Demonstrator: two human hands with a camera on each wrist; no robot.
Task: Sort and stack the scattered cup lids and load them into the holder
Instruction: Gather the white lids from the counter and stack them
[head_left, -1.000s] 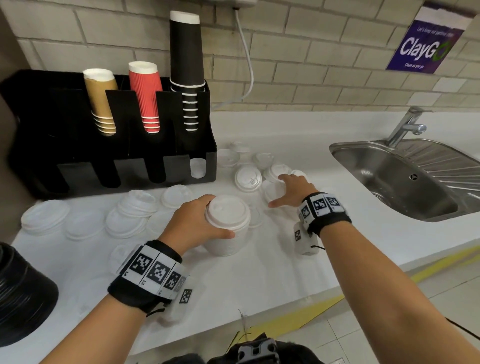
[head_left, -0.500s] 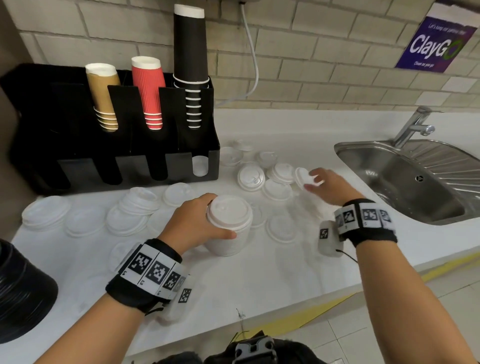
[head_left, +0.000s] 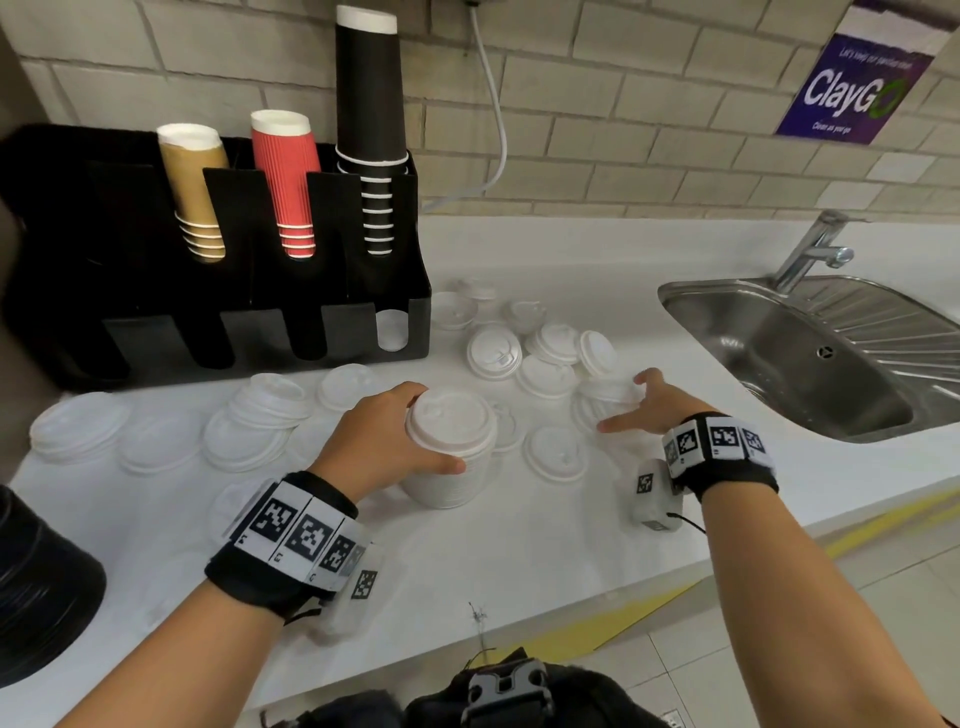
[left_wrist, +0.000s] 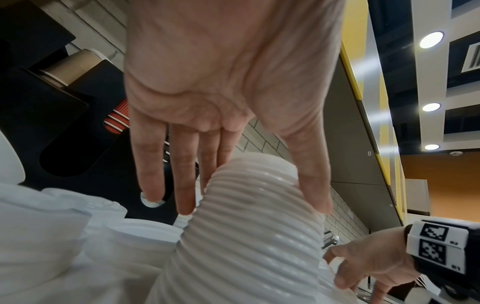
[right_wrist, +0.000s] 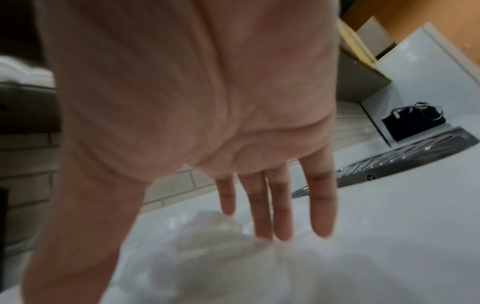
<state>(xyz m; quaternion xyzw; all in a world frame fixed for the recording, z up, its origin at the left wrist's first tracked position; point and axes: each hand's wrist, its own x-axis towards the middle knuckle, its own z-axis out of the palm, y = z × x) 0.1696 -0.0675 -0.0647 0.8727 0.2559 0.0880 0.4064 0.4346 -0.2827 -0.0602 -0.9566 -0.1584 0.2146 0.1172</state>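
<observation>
Fingers (left_wrist: 184, 185) and thumb of the left hand (head_left: 379, 441) curve round a tall stack of white lids (head_left: 449, 452) that stands upright on the white surface (head_left: 519, 561), near its front middle. The right hand (head_left: 657, 402) hovers with fingers spread and straight over a small pile of lids (head_left: 602, 395) just right of the stack; whether it touches them cannot be told, since the right wrist view is blurred. Loose lids (head_left: 545, 364) lie scattered behind and between the hands, one (head_left: 556, 457) flat between stack and right wrist. More low stacks (head_left: 270, 400) crowd the surface to the left, in front of the black holder (head_left: 260, 312). The holder's upper slots carry brown cups (head_left: 192, 192), red cups (head_left: 288, 182) and black cups (head_left: 371, 130); one lower slot shows a lid (head_left: 390, 330). A steel sink (head_left: 810, 358) with tap (head_left: 810, 249) sits to the right. A black ribbed object (head_left: 41, 592) lies at the left edge.
</observation>
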